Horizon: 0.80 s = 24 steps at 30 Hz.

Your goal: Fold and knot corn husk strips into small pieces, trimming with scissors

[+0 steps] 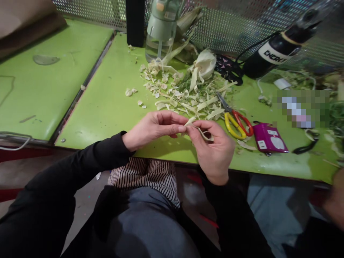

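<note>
Over the front edge of the green table, my left hand point(157, 128) and my right hand point(213, 148) meet fingertip to fingertip. Between them they pinch a pale strip of corn husk point(191, 120), part of which curls under my right fingers. Just beyond my hands lies a heap of husk strips and small curled pieces point(177, 95). A larger whitish piece of husk point(205, 64) rests at its back. Scissors point(235, 123) with one yellow and one red handle lie right of my right hand, blades pointing into the scraps.
A pale green water bottle point(162, 32) and a black upright box point(135, 23) stand at the back. A dark bottle marked ENERGY point(271, 55) leans at the right. Near the scissors is a purple packet point(270, 138). Another person's hand point(335, 197) shows at the right edge.
</note>
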### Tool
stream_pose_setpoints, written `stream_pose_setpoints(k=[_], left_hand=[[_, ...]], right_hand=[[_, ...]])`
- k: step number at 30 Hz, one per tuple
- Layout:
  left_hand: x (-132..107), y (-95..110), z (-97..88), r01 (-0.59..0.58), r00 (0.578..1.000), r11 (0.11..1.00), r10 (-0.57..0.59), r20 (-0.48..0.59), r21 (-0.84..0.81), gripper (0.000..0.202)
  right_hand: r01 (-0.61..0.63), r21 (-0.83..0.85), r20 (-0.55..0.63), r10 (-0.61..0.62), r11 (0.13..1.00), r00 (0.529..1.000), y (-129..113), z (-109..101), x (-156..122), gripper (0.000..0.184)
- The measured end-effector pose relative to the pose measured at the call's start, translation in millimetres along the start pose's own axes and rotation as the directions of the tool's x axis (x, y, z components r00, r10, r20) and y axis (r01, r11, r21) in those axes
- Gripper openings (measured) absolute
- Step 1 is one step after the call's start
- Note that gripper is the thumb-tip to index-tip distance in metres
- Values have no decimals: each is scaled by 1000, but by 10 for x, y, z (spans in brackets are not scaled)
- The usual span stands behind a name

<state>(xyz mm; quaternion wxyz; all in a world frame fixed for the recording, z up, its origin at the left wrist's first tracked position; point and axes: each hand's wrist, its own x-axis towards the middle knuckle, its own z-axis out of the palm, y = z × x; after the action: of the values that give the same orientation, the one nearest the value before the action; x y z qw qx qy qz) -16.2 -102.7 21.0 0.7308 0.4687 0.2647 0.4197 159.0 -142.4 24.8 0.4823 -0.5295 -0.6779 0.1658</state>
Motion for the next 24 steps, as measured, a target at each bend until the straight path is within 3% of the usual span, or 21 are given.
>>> stream_pose_setpoints(k=[8,12,18,24], left_hand=[[-1,9,-18,-16,1000,1000,16,-5,19,20],[12,45,-63,12,1000,999,-13,8,53,33],[40,88,-67,143,987,983,-150,51,116,27],[56,143,-65,259,960,962,-266,90,85,16]], right_hand=[[-5,14,16,4,1000,1000,6,-8,9,15],[12,-32,89,-9,999,996,-11,-24,35,14],[0,-40,114,5,999,993,-13,-10,51,4],[-138,77,161,124,987,979,13,-78,138,14]])
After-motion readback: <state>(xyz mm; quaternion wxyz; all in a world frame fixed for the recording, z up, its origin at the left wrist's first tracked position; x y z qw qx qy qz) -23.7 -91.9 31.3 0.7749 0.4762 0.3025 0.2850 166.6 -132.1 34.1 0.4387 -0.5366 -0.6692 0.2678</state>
